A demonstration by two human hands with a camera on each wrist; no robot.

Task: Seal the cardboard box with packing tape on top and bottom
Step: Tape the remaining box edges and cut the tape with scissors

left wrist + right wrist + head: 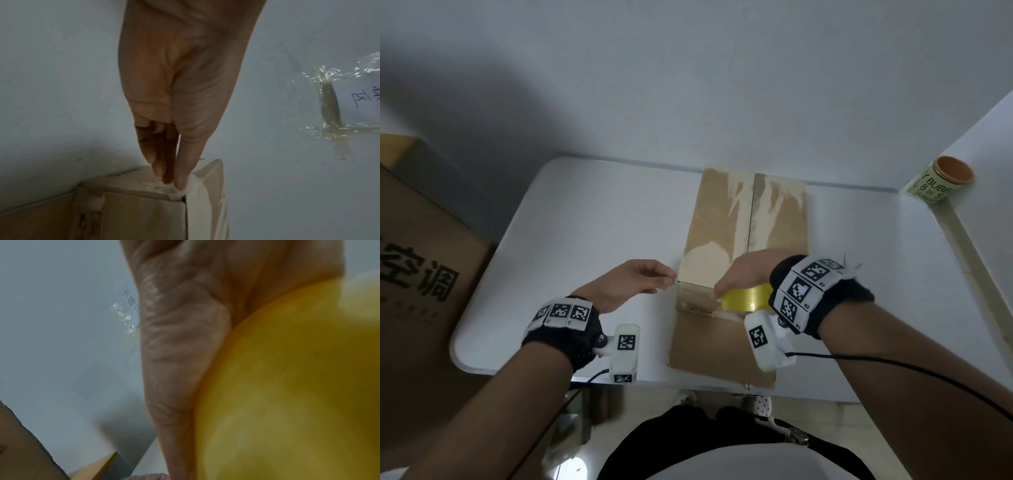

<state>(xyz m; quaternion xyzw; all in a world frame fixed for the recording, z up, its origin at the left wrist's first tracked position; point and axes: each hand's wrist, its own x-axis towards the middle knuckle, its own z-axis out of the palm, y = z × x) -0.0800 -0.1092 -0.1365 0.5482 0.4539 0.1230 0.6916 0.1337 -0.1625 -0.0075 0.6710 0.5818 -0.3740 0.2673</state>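
A long brown cardboard box (722,222) lies on the white table (585,222), its top seam running away from me, with pale torn patches on the flaps. My left hand (671,278) reaches the box's near-left top corner. In the left wrist view its straight fingertips (179,183) press a strip of clear tape onto that corner of the box (133,211). My right hand (739,274) grips a yellow roll of packing tape (746,299) against the box's near top edge. The roll (287,386) fills the right wrist view and hides that hand's fingers.
A large printed carton (414,257) stands left of the table. A green cup with an orange lid (938,181) sits on a ledge at the far right. A paper label (359,100) is taped to the wall. The table's front edge runs just below the box.
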